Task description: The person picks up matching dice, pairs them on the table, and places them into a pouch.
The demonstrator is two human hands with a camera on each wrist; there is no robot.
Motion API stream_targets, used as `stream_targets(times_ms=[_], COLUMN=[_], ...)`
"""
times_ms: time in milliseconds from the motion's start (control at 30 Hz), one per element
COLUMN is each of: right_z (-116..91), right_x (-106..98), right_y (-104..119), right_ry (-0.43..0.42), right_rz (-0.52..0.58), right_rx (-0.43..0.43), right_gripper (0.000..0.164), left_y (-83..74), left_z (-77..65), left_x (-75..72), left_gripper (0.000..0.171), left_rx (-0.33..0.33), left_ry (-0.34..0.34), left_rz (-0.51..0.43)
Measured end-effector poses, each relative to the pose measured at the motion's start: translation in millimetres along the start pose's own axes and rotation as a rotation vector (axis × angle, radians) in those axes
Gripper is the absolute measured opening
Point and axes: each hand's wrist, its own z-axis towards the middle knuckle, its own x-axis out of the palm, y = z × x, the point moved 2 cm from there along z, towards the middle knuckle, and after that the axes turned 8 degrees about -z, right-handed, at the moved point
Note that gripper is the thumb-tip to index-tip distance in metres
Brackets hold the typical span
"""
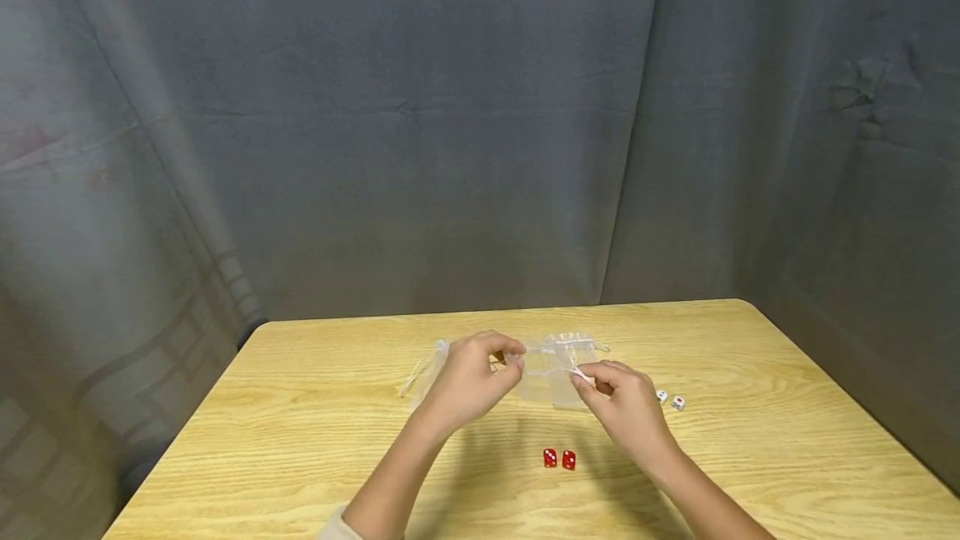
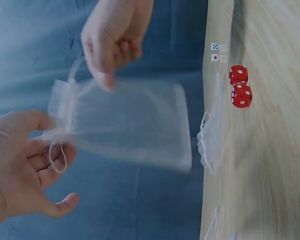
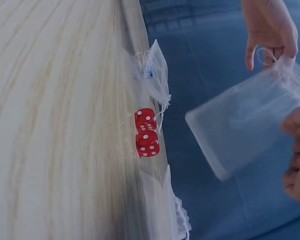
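Observation:
Between my two hands, a sheer white drawstring pouch [image 2: 130, 125] is held up above the table. My left hand [image 1: 472, 369] pinches its gathered, corded end between thumb and fingers, and a cord loop hangs by those fingers in the left wrist view. With thumb and fingertips, my right hand [image 1: 626, 402] pinches the pouch's other side near the drawstring. The pouch looks flat, its closed end [image 3: 210, 150] hanging free in the right wrist view. Two red dice [image 1: 550, 457] with white pips lie side by side on the table, nearer me than the hands.
A second sheer pouch [image 1: 431, 373] lies left, partly behind my left hand; something blue [image 3: 150, 73] shows through it in the right wrist view. Another pouch [image 1: 573, 394] lies behind the held one. Two white dice [image 1: 678, 402] sit right of my right hand on the wooden table [image 1: 300, 440].

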Motion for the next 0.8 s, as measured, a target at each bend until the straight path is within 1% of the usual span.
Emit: stream_targets(times_ms=[100, 133, 233, 333, 433, 500, 600, 667, 800], right_z=[-0.6, -1.3, -3.2, -5.1, -7.3, -9.4, -13.5, -15.5, -18.3], right_x=[3.6, 5.1, 10.2, 13.6, 16.6, 18.5, 20.9, 22.0, 23.9], right_y=[-1.9, -3.1, -6.4, -8.0, -8.4, -8.8, -10.0, -11.2, -12.1], right_ry=[0.197, 0.251, 0.363, 0.435, 0.504, 0.547, 0.615, 0.64, 0.679], right_rz=[-0.02, -0.025, -0.051, -0.087, -0.112, -0.133, -0.158, -0.193, -0.229], right_rx=[0.123, 0.146, 0.181, 0.182, 0.152, 0.117, 0.11, 0.107, 0.114], right_gripper=[0.013, 0.014, 0.015, 0.015, 0.015, 0.015, 0.016, 0.016, 0.012], left_y=[-3.5, -4.5, -6.9, -6.8, -6.9, -7.3, -7.4, -7.1, -6.3], left_z=[-1.6, -1.9, -2.7, -3.1, -3.8, -4.3, -5.0, -5.1, -5.5], left_x=[-0.1, -0.1, -0.5, -0.4, -0.8, -1.4, -2.4, -2.8, -2.9], left_gripper=[0.017, 0.018, 0.02, 0.02, 0.019, 0.018, 0.016, 0.015, 0.014], left_rx=[0.047, 0.061, 0.098, 0.115, 0.141, 0.174, 0.227, 0.249, 0.26], left_ry=[0.013, 0.012, -0.002, -0.012, -0.039, -0.076, -0.138, -0.167, -0.182], left_rz=[0.1, 0.133, 0.217, 0.249, 0.281, 0.32, 0.388, 0.417, 0.431])
